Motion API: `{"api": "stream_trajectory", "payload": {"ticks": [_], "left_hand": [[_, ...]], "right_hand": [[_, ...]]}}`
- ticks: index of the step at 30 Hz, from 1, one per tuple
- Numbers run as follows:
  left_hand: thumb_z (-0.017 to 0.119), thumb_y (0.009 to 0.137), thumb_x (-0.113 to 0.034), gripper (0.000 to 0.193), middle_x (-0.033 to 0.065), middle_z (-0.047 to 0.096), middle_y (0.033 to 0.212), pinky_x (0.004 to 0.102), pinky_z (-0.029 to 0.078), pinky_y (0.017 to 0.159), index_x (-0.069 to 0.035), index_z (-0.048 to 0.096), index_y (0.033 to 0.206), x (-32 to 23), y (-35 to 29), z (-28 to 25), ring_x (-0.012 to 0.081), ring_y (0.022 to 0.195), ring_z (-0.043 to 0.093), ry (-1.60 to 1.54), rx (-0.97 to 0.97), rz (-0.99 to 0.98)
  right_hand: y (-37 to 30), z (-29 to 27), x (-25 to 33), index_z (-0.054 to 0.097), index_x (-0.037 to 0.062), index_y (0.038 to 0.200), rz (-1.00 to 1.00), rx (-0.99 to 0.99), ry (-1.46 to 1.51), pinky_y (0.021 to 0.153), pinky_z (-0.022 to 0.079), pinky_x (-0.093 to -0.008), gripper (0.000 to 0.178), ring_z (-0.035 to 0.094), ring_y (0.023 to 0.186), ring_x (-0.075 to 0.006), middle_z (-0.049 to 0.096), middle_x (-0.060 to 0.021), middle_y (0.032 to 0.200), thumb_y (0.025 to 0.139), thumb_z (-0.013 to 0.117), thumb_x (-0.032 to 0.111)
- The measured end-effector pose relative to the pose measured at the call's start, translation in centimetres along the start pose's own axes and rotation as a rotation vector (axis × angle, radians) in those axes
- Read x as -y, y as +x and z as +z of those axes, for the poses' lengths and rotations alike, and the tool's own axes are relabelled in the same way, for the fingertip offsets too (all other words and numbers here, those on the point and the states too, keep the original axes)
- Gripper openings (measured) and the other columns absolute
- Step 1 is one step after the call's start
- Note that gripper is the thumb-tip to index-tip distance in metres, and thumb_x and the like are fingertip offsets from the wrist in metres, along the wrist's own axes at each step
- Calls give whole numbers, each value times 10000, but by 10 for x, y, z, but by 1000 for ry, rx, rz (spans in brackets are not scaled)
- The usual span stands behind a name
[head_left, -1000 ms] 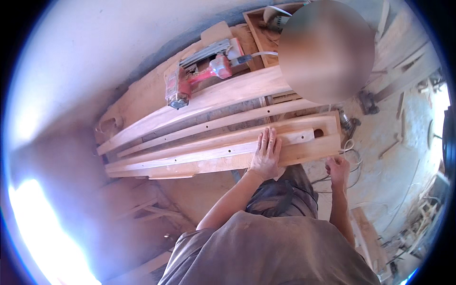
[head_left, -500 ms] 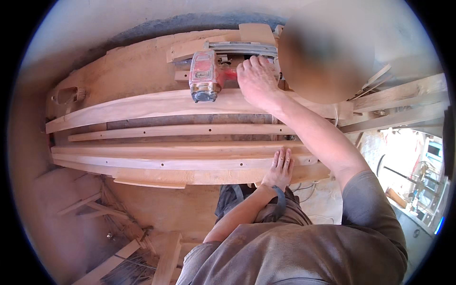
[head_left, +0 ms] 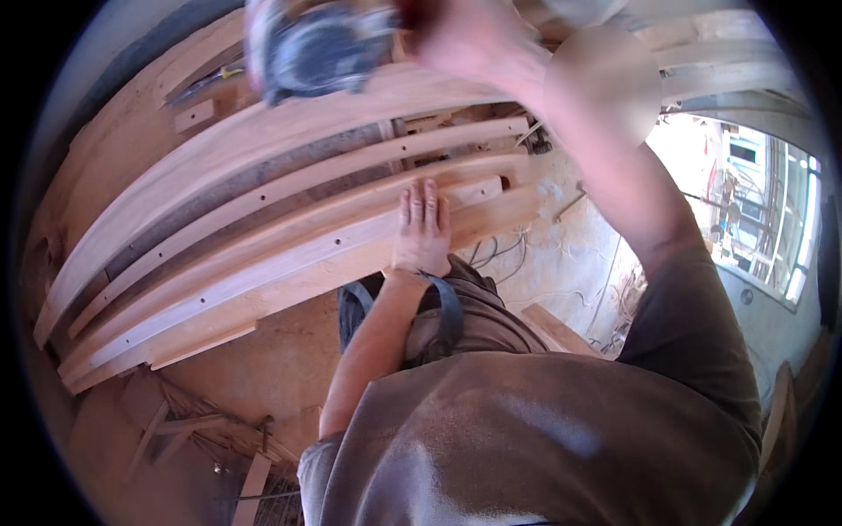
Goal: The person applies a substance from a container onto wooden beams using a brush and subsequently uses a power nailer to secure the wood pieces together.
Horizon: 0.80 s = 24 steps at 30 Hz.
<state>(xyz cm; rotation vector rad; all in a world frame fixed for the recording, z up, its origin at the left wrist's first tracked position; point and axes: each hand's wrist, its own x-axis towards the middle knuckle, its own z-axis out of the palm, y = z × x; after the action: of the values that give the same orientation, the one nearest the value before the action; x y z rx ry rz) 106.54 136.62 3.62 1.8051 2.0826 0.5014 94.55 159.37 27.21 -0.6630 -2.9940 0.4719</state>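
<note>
My right hand, smeared by motion, grips a red nail gun with a dark round cap. The tool is held up over the far side of the bench, partly past the top of the view. Below it lies a wide curved board. Nearer is a narrow wooden strip with dark holes along it. My left hand rests flat, fingers stretched, on the nearest pieces, across a pale strip with holes. Nothing is held in that hand.
A small wood block and a yellow-handled tool lie at the far left. Cables run over the floor right of my body. Scrap wood stands at lower left. A bright window is at right.
The nail gun, lying on the bench under my right hand before, is now lifted up and left in its grip. The view has turned; my left hand stays on the strips.
</note>
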Motion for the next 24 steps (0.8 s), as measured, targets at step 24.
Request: {"api": "stream_trajectory", "payload": {"ticks": [24], "left_hand": [[740,740,-298,760,302,343,1591,591,211,1246,63,531,1375,-7,9,-9,481,1493,308,65,-16,7]], "right_hand": [[-345,57,-94,631,14,710,927,225,752,514,455,-321,202,582,526,-126,604,-52,586,878,624,125]]}}
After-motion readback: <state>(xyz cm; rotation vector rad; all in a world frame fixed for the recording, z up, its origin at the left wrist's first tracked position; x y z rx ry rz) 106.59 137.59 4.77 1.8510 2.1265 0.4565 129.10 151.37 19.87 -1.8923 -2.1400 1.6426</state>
